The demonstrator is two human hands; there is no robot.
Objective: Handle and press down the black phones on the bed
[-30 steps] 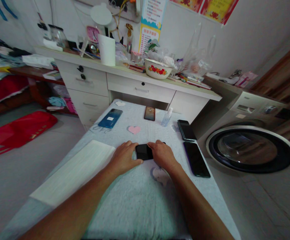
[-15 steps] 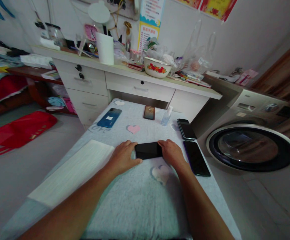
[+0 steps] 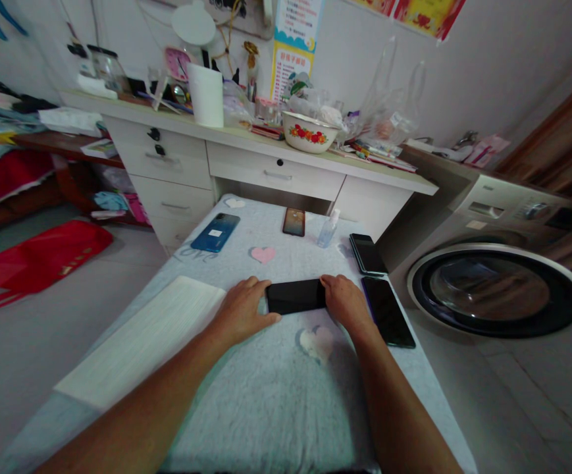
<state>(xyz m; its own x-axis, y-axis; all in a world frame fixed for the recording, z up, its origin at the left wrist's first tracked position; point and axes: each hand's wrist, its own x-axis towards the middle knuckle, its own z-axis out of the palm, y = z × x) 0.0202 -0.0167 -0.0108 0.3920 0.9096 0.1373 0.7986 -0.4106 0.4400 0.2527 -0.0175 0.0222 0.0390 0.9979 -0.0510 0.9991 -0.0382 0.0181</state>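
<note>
A dark smartphone (image 3: 295, 297) lies sideways on the cloth-covered table, its black screen facing up. My left hand (image 3: 246, 308) grips its left end, thumb along the near edge and fingers at the far corner. At the opposite end, my right hand (image 3: 343, 299) pinches the right edge with its fingers curled. Just right of that hand rests another phone (image 3: 388, 313) with a purplish edge. Beyond it is a small stack of phones (image 3: 367, 254). A folded pale cloth or paper (image 3: 142, 342) lies beside my left forearm.
Farther back on the table are a blue phone (image 3: 215, 232), a brown phone or case (image 3: 294, 222) and a clear spray bottle (image 3: 328, 228). A white desk (image 3: 278, 174) with drawers borders the far side. The washing machine (image 3: 495, 289) stands at the right.
My right hand has shifted slightly right along the phone, so a little more of the phone's right end shows. My left hand has stayed in place.
</note>
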